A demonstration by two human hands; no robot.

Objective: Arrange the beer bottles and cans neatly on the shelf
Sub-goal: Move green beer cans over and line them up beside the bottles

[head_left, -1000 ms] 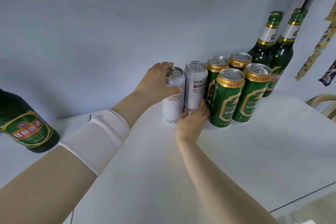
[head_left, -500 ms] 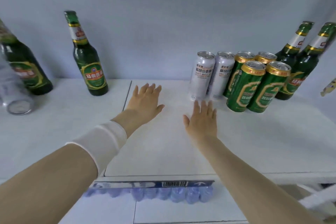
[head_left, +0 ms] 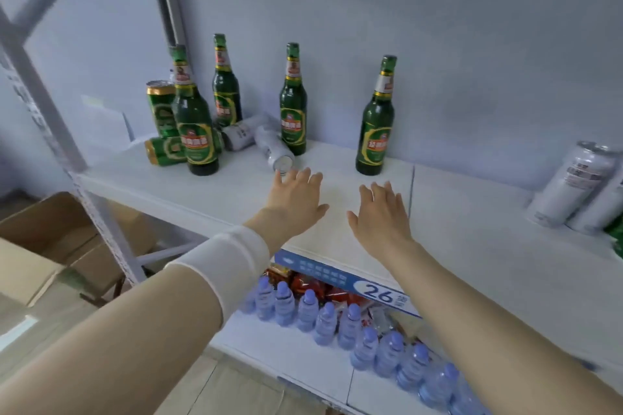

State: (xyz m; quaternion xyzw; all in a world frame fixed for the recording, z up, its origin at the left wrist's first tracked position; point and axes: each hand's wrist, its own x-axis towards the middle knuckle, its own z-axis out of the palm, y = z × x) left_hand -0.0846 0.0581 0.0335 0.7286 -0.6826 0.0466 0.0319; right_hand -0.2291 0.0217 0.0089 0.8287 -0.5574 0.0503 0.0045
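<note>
Several green beer bottles stand on the white shelf [head_left: 472, 246]: one at the left front [head_left: 195, 125], one behind it [head_left: 226, 87], one in the middle [head_left: 293, 104] and one to the right [head_left: 376, 125]. A green can [head_left: 161, 108] stands at the far left, and another green can [head_left: 165, 152] lies on its side below it. Two white cans [head_left: 274, 146] [head_left: 241, 135] lie tipped among the bottles. Upright white cans [head_left: 569, 185] stand at the right edge. My left hand [head_left: 295, 197] is open, fingertips just short of the nearer fallen white can. My right hand [head_left: 379, 212] hovers open beside it.
Below the shelf runs a row of water bottles [head_left: 337, 317] and red snack packs [head_left: 310, 286], behind a blue price tag [head_left: 381, 293]. Open cardboard boxes [head_left: 40, 246] sit on the floor at left. A grey shelf upright [head_left: 60, 131] crosses the left side.
Both hands let go of the white cans on the right and drew back open. The view swung left, bringing the scattered bottles and fallen cans into sight.
</note>
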